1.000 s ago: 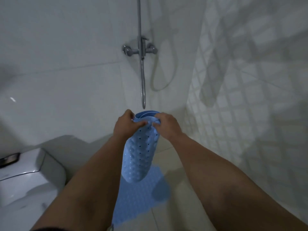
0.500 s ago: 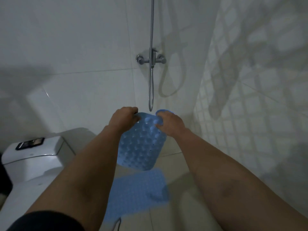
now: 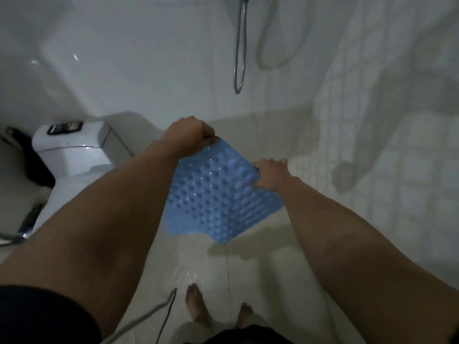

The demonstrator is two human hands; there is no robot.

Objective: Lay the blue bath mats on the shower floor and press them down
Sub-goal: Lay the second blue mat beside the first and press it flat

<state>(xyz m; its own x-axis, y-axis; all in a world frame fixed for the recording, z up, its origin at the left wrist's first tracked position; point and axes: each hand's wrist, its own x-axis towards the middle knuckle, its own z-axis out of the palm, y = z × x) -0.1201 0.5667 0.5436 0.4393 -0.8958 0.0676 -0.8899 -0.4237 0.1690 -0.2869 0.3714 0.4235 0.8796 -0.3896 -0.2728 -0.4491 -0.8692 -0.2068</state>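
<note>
A blue bath mat (image 3: 213,194) with rows of round suction cups hangs unrolled in front of me, above the pale tiled shower floor (image 3: 250,269). My left hand (image 3: 187,134) grips its far left corner. My right hand (image 3: 269,175) pinches its right edge. The mat's lower edge sags toward the floor, and I cannot tell whether it touches the tiles. The second blue mat that lay on the floor earlier is hidden behind the held one or out of view.
A white toilet (image 3: 72,155) stands at the left with a dark phone (image 3: 65,126) on its tank. A shower hose (image 3: 239,45) hangs on the back wall. Gridded tiling covers the right wall (image 3: 372,120). My bare feet (image 3: 198,309) and a cable (image 3: 149,316) are at the bottom.
The rolled mat has opened out flat between my hands, which moved apart and lower. The view tilted down, showing my feet; the mat on the floor is no longer visible.
</note>
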